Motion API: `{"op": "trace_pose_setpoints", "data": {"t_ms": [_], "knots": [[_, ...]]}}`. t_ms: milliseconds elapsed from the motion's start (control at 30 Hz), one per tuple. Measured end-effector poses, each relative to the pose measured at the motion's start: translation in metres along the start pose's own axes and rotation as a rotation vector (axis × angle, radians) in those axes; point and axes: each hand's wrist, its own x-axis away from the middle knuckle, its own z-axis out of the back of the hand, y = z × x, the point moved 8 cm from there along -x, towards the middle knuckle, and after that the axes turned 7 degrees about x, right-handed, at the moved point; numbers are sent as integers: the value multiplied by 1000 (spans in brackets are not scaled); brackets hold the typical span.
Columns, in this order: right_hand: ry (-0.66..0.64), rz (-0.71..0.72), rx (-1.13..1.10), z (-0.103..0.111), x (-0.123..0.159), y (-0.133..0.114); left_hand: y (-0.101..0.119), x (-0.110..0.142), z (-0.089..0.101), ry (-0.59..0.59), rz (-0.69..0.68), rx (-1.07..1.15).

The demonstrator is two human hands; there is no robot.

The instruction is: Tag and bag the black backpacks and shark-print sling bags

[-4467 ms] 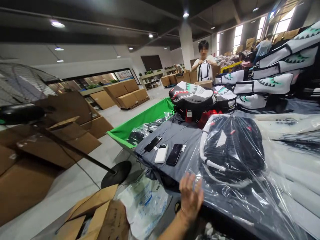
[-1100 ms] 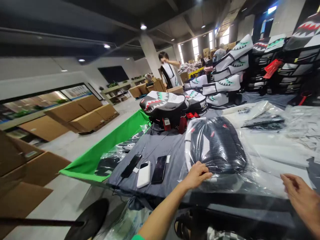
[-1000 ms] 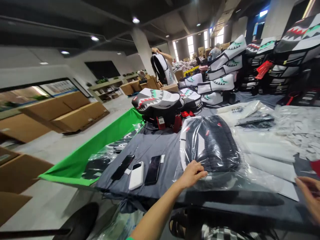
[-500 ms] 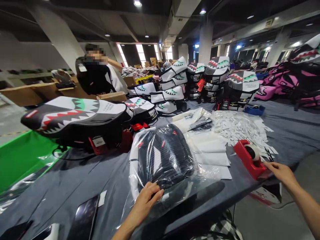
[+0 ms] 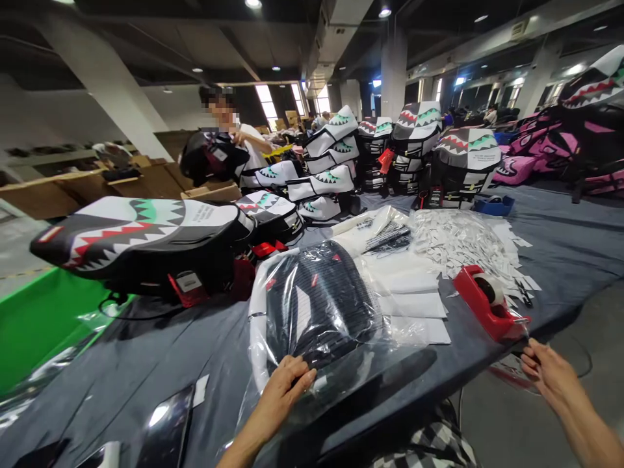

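Left hand (image 5: pixel 292 380), half-curled on the plastic-wrapped bag (image 5: pixel 322 302), grip unclear; right hand (image 5: pixel 546 367), pinching tape (image 5: pixel 526 330), red dispenser (image 5: pixel 480 309) just beyond it. Slack could let the tape self-stick.

Right hand (image 5: pixel 550 372), lower right: drawn back from the red tape dispenser (image 5: pixel 480 305), thin strip of tape (image 5: pixel 526 330) now between. Dark backpack (image 5: pixel 202 156) held by co-worker (image 5: pixel 252 146), upper left: lowered.

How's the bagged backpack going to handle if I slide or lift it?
The backpack will probably give when squeezed: it looks rounded and padded. Its plastic may slip or bunch, being glossy and loose near the left hand. Rolling or tipping seems unlikely, since it lies flat on the table.
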Motion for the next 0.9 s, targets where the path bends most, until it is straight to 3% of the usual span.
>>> {"op": "trace_pose_setpoints", "data": {"t_ms": [67,133,200,267,367,433,500,600,667,733,900], "knots": [[-199,-22,-105,-55,29,-2,7,2,0,8,-7,-5],[-534,-79,-202,-121,71,-17,14,3,0,15,-15,-14],[-917,-18,-178,-179,118,-52,19,2,0,9,-20,-35],[-1202,311,9,-220,152,-102,18,0,1,15,-10,-54],[-1430,956,356,-270,182,-163,16,-2,3,42,-3,-100],[-1434,1270,567,-301,188,-184,15,-3,3,51,-14,-136],[-1347,1457,739,-327,185,-195,15,-3,2,47,-30,-158],[-1171,1414,887,-345,167,-202,14,-3,1,30,-53,-159],[-1023,1278,894,-340,151,-205,13,-3,2,24,-60,-157],[-911,1239,866,-326,148,-204,12,-5,2,19,-64,-154],[-934,1468,915,-313,191,-178,15,-4,-1,23,-65,-181]]}}
